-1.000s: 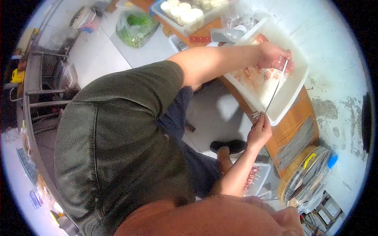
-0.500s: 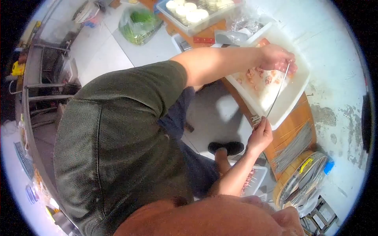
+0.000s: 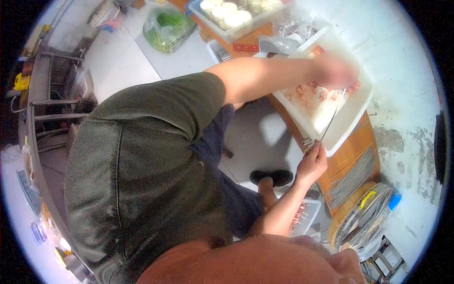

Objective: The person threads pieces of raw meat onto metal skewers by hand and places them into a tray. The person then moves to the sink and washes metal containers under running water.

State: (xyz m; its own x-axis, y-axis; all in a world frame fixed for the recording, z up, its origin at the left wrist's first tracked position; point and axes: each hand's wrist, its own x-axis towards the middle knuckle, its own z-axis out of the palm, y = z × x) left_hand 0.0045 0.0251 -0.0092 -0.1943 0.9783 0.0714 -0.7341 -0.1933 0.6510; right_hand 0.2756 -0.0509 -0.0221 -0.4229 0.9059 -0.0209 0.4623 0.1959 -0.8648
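Note:
My left hand [image 3: 335, 71] is over the white tub [image 3: 347, 133], blurred by motion. It appears closed round raw meat [image 3: 353, 86], with a reddish piece peeking out at its lower edge. A thin metal skewer [image 3: 335, 116] slants from my right hand up to the left hand, where its far end is hidden. My right hand [image 3: 313, 163] grips the near end of that skewer, just outside the tub's near corner. Small pieces of raw meat [image 3: 323, 96] lie scattered in the tub under my left forearm.
Many loose skewers [image 3: 352, 177] lie on the wooden table beside a round wooden rim [image 3: 347, 222]. A tray of loaded skewers [image 3: 302, 215] is low down. A cleaver [image 3: 246, 48], a box of white rounds [image 3: 227, 33] and bagged greens [image 3: 168, 31] are at the top.
My left hand has shifted slightly along the skewer's far end and become blurred. My right hand and the skewer's near end have hardly moved.

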